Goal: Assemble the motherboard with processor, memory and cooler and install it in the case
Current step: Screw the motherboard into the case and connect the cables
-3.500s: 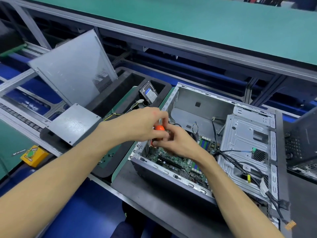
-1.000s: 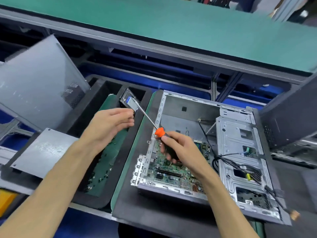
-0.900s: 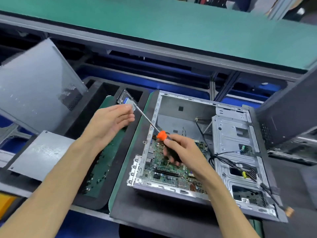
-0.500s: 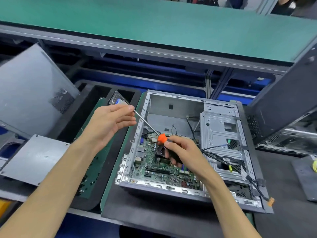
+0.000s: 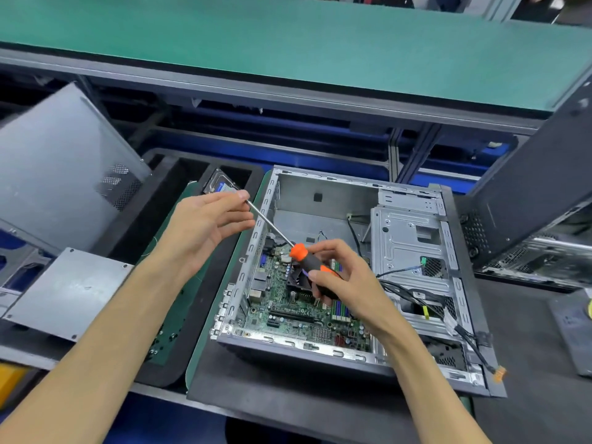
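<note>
An open grey computer case (image 5: 323, 200) lies on its side on a dark mat. The green motherboard (image 5: 288, 315) sits inside it, with a black cooler (image 5: 298, 278) partly hidden by my right hand. My right hand (image 5: 339, 277) grips the black and orange handle of a screwdriver (image 5: 304, 259). Its steel shaft runs up and left over the case rim. My left hand (image 5: 205, 225) is at the shaft's tip, fingers nearly straight, index fingertip touching the tip.
A black foam tray (image 5: 150, 238) left of the case holds a hard drive (image 5: 219, 187) and a green board. A grey side panel (image 5: 61, 174) leans at far left; a small metal plate (image 5: 64, 293) lies below it. Loose cables (image 5: 416, 296) cross the drive cage. Another case (image 5: 538, 200) stands at right.
The view has shifted so the case sits further left. Both hands separated from the earlier joined grip; my left hand now stays at the shaft tip while my right holds the handle.
</note>
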The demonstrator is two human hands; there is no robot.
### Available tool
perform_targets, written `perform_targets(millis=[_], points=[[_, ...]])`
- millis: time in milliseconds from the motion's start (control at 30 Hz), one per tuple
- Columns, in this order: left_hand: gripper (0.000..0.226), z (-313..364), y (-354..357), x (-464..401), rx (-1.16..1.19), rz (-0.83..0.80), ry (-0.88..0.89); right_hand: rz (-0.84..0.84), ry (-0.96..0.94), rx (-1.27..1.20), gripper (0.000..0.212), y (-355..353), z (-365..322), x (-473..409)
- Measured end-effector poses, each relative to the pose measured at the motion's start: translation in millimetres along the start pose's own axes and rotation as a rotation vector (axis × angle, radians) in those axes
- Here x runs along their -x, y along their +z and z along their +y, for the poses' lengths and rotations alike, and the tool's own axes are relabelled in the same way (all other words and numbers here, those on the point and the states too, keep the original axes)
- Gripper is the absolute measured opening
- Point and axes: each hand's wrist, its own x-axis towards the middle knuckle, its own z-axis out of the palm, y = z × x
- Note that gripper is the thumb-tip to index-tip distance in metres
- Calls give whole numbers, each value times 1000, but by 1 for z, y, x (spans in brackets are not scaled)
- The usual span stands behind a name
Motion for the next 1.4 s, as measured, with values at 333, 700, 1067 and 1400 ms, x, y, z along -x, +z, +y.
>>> perform_targets(millis=[333, 700, 1067, 1400], points=[[9, -1, 19, 0, 281, 146, -93, 343, -195, -424, 28, -5, -20, -10], [13, 3, 38, 0, 357, 143, -87, 460, -244, -515, 40, 3, -20, -11], [15, 2, 39, 0, 316, 97, -64, 508, -206, -551, 26, 6, -23, -12], [28, -35, 3, -3, -40, 264, -102, 478, -498, -282, 35, -25, -59, -12]])
